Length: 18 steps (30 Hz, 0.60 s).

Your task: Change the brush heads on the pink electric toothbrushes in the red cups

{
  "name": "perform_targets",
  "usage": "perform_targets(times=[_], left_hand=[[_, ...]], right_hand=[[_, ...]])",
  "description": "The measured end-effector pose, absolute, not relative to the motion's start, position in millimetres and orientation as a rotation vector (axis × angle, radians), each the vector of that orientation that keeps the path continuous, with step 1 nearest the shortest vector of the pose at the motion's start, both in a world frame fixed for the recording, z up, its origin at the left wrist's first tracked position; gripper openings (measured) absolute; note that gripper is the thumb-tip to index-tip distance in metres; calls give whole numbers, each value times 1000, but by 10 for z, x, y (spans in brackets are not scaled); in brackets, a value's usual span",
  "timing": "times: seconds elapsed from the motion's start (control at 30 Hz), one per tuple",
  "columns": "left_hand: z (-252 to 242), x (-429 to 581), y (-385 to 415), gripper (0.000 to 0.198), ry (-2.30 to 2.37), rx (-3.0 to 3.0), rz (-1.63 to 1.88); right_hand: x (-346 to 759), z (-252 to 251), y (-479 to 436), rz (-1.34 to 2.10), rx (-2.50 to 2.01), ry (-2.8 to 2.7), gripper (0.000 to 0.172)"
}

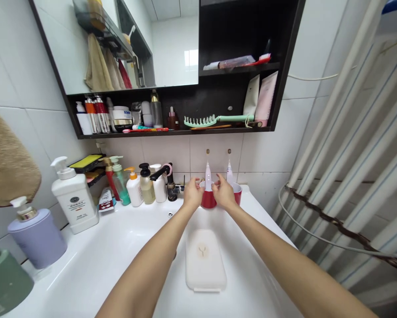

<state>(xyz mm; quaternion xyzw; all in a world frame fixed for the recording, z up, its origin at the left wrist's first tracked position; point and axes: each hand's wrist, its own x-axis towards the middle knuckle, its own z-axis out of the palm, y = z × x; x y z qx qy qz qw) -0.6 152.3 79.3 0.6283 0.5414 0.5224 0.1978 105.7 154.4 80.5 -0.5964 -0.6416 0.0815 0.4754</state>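
Red and white, the near cup (pixel 208 200) stands on the sink's back ledge between the two hands, with a pale electric toothbrush (pixel 208 176) upright in it, brush head up. Handling it well calls, I judge, for even, light pressure from both sides, low on the cup's wall, so that the tall brush does not tip; the right wrist also needs care, since it passes close in front of the second cup (pixel 238 194).

The left hand (pixel 194 193) is half curled at the cup's left side, thumb and fingertips a little apart. The right hand (pixel 222 192) mirrors it on the other side, its thumb toward the brush handle and a finger raised. Whether either presses on the cup or is only just beside it, I cannot tell.

Just right of them, a second toothbrush (pixel 229 171) stands upright by the other cup. To the left is the black faucet (pixel 170 181), then a row of pump bottles (pixel 134 191). Nearer, between the forearms, a closed white case (pixel 205 265) lies in the basin (pixel 119 265). Above hangs a dark cabinet (pixel 218 95), a green hairbrush (pixel 201 121) on its lowest shelf.
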Motion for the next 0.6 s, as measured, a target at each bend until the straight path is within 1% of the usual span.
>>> perform_targets(times=[0.03, 0.1, 0.17, 0.27, 0.4, 0.5, 0.53, 0.6], left_hand=[[882, -20, 1427, 42, 1404, 1637, 1526], [1095, -38, 1188, 57, 1079, 1442, 1631], [1325, -41, 911, 70, 729, 1342, 1659], [1609, -19, 517, 76, 399, 1334, 1582], [1755, 23, 210, 78, 254, 1350, 1511], [1718, 26, 153, 76, 250, 1297, 1512], [1692, 19, 155, 69, 261, 1254, 1520], [1634, -5, 171, 43, 311, 1142, 1518]], right_hand=[[1062, 849, 1437, 226, -1422, -1570, 47], [1052, 989, 1188, 324, -1249, -1552, 55], [1022, 1189, 908, 496, -893, -1475, 62], [964, 1490, 509, 705, -497, -1431, 68], [909, 1654, 194, 848, -342, -1385, 66], [899, 1609, 141, 926, -336, -1308, 62], [901, 1583, 145, 954, -341, -1268, 56], [908, 1535, 169, 1007, -369, -1182, 33]])
